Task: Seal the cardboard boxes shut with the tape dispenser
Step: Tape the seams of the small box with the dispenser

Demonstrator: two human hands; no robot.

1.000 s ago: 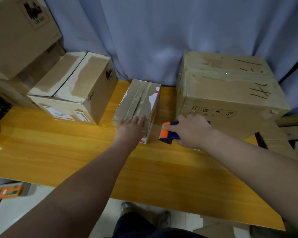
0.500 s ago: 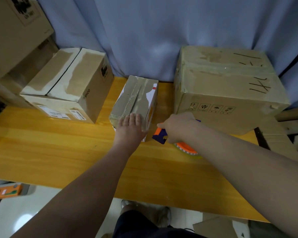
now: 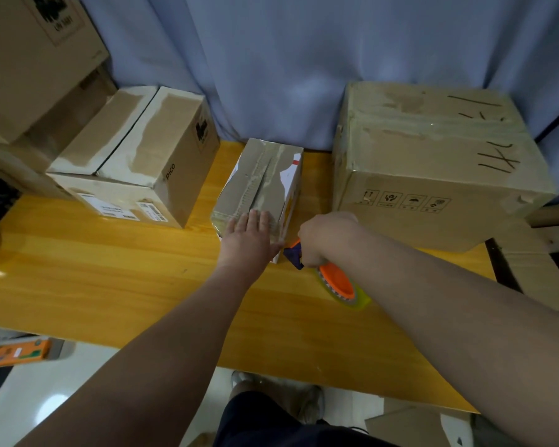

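Observation:
A small cardboard box [image 3: 262,179] with tape along its top seam stands in the middle of the yellow table [image 3: 110,269]. My left hand [image 3: 250,235] lies flat on the box's near end, fingers straight. My right hand [image 3: 325,237] grips the handle of an orange and blue tape dispenser [image 3: 334,280] just right of the box's near corner. The dispenser's blue head sits at the box's lower right edge, and its tape roll points back toward me.
A large taped box [image 3: 433,162] stands at the right. A medium box [image 3: 136,159] with labels sits at the left, with bigger boxes [image 3: 29,59] stacked behind it. A blue curtain [image 3: 271,59] hangs at the back. An orange item [image 3: 20,351] lies on the floor.
My right hand has turned the dispenser and drawn it down toward me, so the orange tape roll now shows below my wrist. My left hand has slid a little further onto the box.

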